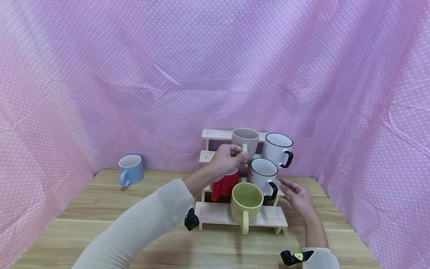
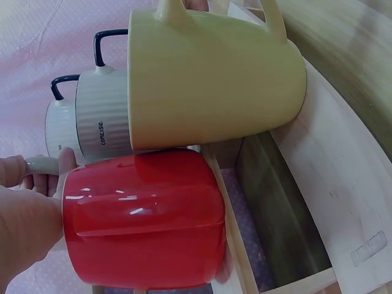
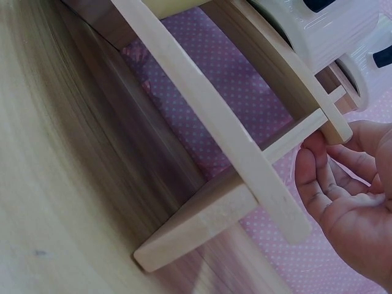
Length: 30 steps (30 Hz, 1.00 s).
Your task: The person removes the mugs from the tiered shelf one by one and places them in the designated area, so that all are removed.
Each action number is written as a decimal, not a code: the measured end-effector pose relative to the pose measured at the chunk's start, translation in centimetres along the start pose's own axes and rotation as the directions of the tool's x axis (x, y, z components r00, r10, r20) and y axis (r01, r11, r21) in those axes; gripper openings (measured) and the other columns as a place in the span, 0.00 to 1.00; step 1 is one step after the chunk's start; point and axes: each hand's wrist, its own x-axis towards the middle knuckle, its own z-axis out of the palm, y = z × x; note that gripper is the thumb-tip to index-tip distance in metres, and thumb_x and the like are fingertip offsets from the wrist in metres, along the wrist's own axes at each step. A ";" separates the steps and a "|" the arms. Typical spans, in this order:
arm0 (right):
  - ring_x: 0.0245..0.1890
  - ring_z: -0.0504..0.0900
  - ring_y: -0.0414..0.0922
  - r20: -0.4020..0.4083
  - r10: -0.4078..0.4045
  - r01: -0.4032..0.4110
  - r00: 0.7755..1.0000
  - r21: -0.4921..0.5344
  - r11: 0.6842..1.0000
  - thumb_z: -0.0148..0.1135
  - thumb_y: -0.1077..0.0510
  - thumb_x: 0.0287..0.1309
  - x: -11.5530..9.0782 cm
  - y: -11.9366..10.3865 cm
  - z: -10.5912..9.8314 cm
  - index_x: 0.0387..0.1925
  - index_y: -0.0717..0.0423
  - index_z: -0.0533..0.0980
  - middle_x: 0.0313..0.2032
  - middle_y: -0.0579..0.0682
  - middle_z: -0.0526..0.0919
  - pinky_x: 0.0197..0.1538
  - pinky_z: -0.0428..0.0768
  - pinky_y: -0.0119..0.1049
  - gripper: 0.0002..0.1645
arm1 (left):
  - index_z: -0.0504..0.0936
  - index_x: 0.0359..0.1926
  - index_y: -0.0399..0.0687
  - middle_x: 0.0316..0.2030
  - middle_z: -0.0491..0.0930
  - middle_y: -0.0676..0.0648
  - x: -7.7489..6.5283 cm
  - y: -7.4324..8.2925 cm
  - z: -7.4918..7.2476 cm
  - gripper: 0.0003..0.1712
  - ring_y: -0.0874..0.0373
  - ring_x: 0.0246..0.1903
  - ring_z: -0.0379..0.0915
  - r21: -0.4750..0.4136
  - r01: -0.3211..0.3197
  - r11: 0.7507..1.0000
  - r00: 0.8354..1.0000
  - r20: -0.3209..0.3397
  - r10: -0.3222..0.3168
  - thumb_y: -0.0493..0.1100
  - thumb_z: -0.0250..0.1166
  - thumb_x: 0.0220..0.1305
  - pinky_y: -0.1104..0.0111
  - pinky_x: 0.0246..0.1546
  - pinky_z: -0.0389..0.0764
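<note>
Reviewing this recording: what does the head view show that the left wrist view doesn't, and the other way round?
Only the head view: the light blue mug on the wooden table, the beige mug's body and the yellow mug's inside.

Only the left wrist view: lettering on the side of the front white mug.

Both: the left hand pinching the beige mug's handle, the red mug, both black-handled white mugs and the tiered wooden rack.
</note>
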 end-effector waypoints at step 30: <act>0.51 0.78 0.25 -0.007 -0.021 0.021 1.000 -0.025 0.999 0.59 0.56 0.74 0.1 0.2 -0.1 0.68 0.73 0.67 0.49 0.27 0.81 0.51 0.80 0.24 0.31 | 0.79 0.49 0.32 0.45 0.83 0.35 -1.2 1.8 -3.4 0.10 0.36 0.49 0.83 -0.001 -0.153 0.988 0.987 0.041 0.153 0.37 0.61 0.75 0.62 0.51 0.86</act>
